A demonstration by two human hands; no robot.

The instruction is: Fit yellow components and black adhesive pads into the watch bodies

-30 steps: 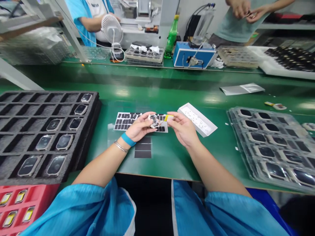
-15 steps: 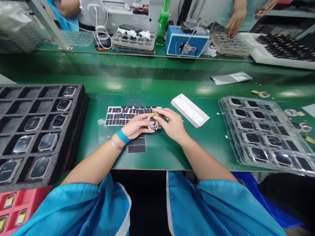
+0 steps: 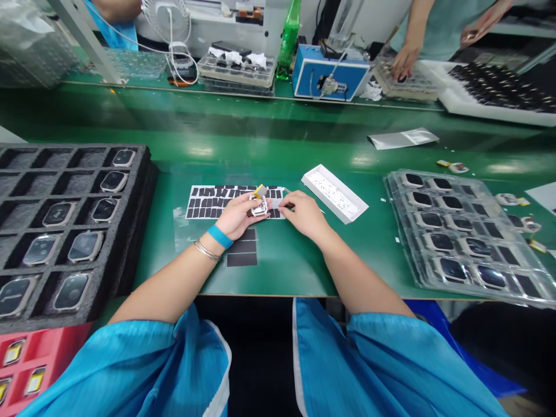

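Observation:
My left hand (image 3: 238, 215) is closed around a small watch body (image 3: 259, 207) with a yellow tab on top, held just above a sheet of small black pads (image 3: 212, 201). My right hand (image 3: 302, 213) sits to the right of it, fingers pinched together at the sheet's right end. What they pinch is too small to make out. A white tray of tiny parts (image 3: 335, 193) lies just right of my hands. A larger black strip (image 3: 242, 255) lies under my left wrist.
A black foam tray (image 3: 26, 174) holding several watch bodies fills the left. A clear blister tray (image 3: 471, 231) of watch parts lies right. A red bin (image 3: 26, 362) sits lower left. Across the green belt stand a blue box (image 3: 330, 78), a green bottle (image 3: 289, 37), and another person's hand (image 3: 403, 61).
My left hand moved the watch body slightly left and up over the pad sheet. My right hand let go of the yellow tab and dropped to the sheet's right end.

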